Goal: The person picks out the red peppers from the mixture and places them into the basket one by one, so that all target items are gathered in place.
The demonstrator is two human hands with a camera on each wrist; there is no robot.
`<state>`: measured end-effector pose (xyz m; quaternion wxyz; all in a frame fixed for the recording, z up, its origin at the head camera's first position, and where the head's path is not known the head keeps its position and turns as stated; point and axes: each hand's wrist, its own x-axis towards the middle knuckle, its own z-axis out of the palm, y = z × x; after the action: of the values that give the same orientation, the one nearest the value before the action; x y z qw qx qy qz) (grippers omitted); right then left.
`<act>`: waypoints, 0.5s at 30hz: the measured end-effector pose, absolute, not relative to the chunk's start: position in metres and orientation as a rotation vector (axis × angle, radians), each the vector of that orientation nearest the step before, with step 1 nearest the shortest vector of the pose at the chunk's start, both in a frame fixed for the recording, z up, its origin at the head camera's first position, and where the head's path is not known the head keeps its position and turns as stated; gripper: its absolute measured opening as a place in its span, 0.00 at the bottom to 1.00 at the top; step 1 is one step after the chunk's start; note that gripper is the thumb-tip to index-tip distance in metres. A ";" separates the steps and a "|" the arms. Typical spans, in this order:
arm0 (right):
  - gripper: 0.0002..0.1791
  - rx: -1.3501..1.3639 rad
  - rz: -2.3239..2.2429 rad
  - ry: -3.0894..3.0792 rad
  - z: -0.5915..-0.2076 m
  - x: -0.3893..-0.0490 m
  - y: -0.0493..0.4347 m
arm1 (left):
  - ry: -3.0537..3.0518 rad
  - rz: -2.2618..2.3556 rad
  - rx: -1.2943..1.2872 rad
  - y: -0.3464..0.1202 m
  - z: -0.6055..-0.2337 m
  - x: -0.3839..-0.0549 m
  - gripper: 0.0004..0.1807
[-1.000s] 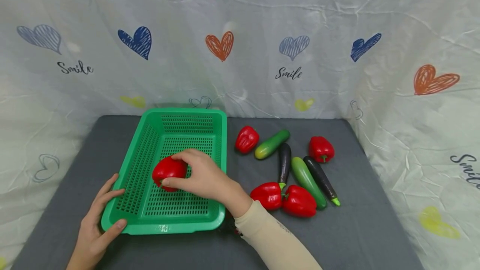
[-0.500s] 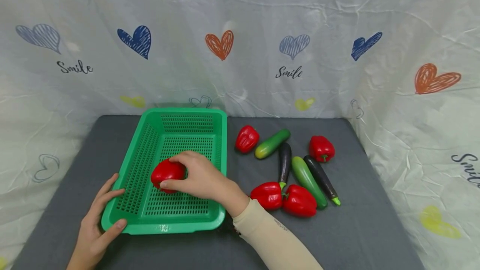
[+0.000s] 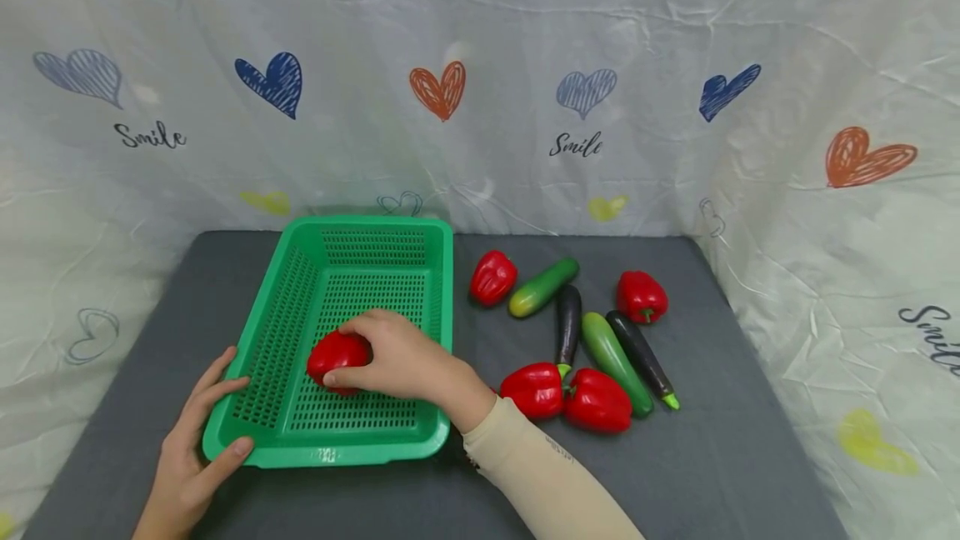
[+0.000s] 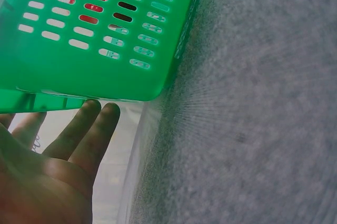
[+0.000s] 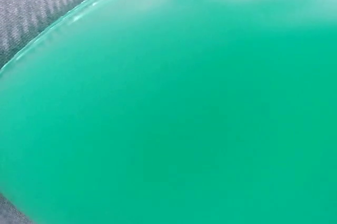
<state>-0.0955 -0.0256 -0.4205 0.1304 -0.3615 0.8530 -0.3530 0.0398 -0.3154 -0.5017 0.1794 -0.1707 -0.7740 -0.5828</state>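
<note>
A red bell pepper (image 3: 337, 361) is gripped between the fingers and thumb of my right hand (image 3: 393, 357), inside the green basket (image 3: 442, 290) near its left front. My left hand (image 3: 183, 448) lies at the basket's front left corner, its thumb and fingertips on the rim. Seen from the left wrist, that hand (image 4: 52, 166) has fairly straight fingers touching the basket (image 4: 89, 77) from outside. Green plastic (image 5: 184, 119), blurred, fills most of the right wrist view, and the right hand is hidden there.
Right of the basket lie two red bell peppers (image 3: 597, 401) stem to stem, a red pepper (image 3: 493, 277) at the back and another pepper (image 3: 642, 297) farther right. Among them are two cucumbers (image 3: 617, 363) and two eggplants (image 3: 642, 357). A printed curtain (image 3: 510, 90) hangs behind.
My right hand has shifted slightly toward the near side with the bell pepper, which has tilted a little. The left hand and basket stay put.
</note>
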 end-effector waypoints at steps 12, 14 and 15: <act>0.31 -1.063 -0.954 2.459 -0.419 -0.096 -0.026 | -2.168 -1.633 -0.502 -0.316 -0.503 0.038 0.37; 0.31 -1.073 -0.944 2.457 -0.419 -0.096 -0.027 | -2.162 -1.648 -0.502 -0.316 -0.503 0.038 0.37; 0.31 -1.078 -0.937 2.455 -0.420 -0.096 -0.027 | -2.161 -1.658 -0.499 -0.316 -0.503 0.039 0.37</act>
<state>-0.0961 -0.0271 -0.4196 0.1499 -0.3753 0.8546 -0.3262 0.0389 -0.3161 -0.5030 0.1851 -0.1772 -0.7669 -0.5884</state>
